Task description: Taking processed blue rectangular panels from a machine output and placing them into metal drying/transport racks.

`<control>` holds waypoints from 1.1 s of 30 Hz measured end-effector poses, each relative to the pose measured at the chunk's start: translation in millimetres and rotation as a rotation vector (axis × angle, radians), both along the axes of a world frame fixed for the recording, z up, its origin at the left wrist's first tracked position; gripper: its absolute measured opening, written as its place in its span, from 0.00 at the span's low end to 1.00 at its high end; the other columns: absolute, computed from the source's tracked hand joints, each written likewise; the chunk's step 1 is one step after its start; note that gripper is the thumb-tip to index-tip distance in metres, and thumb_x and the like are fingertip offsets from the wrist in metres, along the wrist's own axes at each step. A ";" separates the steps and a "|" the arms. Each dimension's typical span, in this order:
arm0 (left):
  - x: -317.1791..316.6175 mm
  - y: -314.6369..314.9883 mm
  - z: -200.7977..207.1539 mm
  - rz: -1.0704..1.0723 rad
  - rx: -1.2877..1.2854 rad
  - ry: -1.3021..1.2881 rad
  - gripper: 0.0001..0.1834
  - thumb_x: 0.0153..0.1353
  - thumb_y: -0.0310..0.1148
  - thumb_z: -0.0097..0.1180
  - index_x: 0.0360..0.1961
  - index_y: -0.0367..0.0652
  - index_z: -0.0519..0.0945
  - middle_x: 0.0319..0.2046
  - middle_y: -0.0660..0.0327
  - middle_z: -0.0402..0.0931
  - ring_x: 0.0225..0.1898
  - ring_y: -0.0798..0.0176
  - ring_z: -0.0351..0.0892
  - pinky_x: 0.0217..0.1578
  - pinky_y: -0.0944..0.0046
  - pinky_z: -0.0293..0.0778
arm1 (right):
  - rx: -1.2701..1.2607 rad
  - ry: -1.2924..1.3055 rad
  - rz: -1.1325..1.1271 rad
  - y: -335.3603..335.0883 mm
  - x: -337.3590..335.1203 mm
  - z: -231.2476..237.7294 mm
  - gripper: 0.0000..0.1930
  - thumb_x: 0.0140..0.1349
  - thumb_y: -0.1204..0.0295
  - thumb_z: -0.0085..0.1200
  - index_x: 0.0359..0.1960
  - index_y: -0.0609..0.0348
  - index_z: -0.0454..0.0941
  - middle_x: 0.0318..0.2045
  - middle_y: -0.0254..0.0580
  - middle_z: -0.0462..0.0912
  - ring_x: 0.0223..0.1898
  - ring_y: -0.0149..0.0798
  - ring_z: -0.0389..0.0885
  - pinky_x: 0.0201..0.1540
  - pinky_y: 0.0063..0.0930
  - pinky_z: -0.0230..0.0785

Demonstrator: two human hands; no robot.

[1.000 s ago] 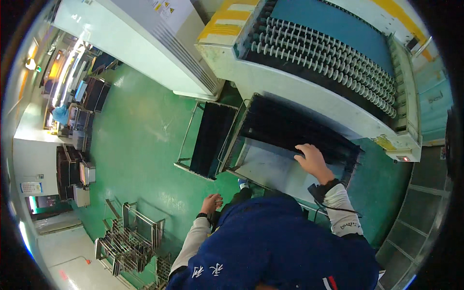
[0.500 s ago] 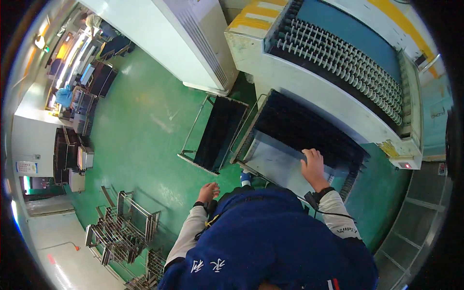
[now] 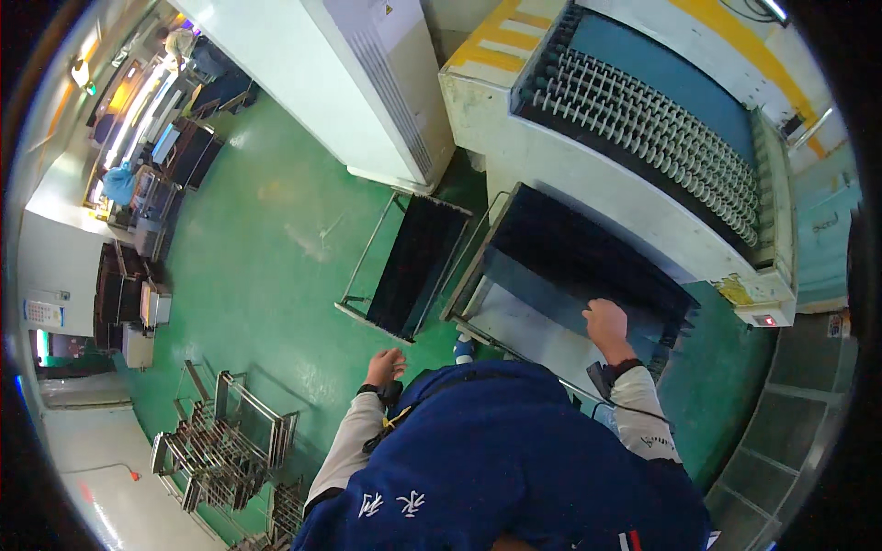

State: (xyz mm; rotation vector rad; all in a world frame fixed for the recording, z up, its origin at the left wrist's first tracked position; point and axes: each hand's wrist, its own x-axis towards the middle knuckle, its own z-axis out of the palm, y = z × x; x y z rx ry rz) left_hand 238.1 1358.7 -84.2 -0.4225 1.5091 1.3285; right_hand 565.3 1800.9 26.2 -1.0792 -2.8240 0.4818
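Observation:
My right hand (image 3: 608, 329) is closed at the edge of a thin dark panel (image 3: 542, 286), the front one of a row standing in a large rack (image 3: 467, 286); its fingertips are partly hidden. This panel leans toward me, away from the black stack (image 3: 570, 234) behind it. My left hand (image 3: 384, 366) hangs by my waist with curled fingers, and nothing shows in it. Ahead of that hand, a smaller metal-framed rack (image 3: 354, 306) on the floor holds more black panels (image 3: 418, 262).
Behind the large rack stands a pale machine (image 3: 570, 156) with rows of white rollers (image 3: 652, 129). A tall white cabinet (image 3: 386, 83) is ahead. Stacked metal frames (image 3: 220, 441) lie at lower left; a grey framed partition (image 3: 790, 413) is at right. Another person (image 3: 184, 46) is far left.
My right hand has moved slightly right and toward me, its fingers closing at the panel's edge. The front panel now leans further from the stack. My left hand has shifted slightly left.

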 end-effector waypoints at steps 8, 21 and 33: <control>-15.8 17.8 -27.4 -0.079 0.015 -0.023 0.12 0.65 0.39 0.56 0.41 0.42 0.76 0.31 0.59 0.79 0.29 0.58 0.82 0.26 0.61 0.77 | -0.022 0.234 -0.121 38.6 28.5 159.0 0.08 0.53 0.70 0.59 0.31 0.61 0.79 0.29 0.49 0.80 0.34 0.52 0.79 0.34 0.43 0.70; 0.9 47.2 -26.1 -0.104 0.132 -0.065 0.11 0.65 0.36 0.56 0.40 0.39 0.74 0.27 0.58 0.76 0.25 0.60 0.79 0.22 0.62 0.73 | -1.068 1.538 -0.689 123.6 66.3 183.6 0.13 0.61 0.75 0.58 0.48 0.57 0.80 0.48 0.41 0.80 0.47 0.45 0.78 0.46 0.39 0.70; 43.8 33.3 -10.8 0.000 -0.023 -0.030 0.14 0.66 0.39 0.57 0.43 0.39 0.75 0.31 0.57 0.78 0.29 0.56 0.81 0.25 0.59 0.76 | -1.344 1.384 -0.720 197.8 2.9 122.2 0.13 0.68 0.61 0.54 0.43 0.59 0.76 0.37 0.40 0.82 0.38 0.39 0.79 0.43 0.29 0.73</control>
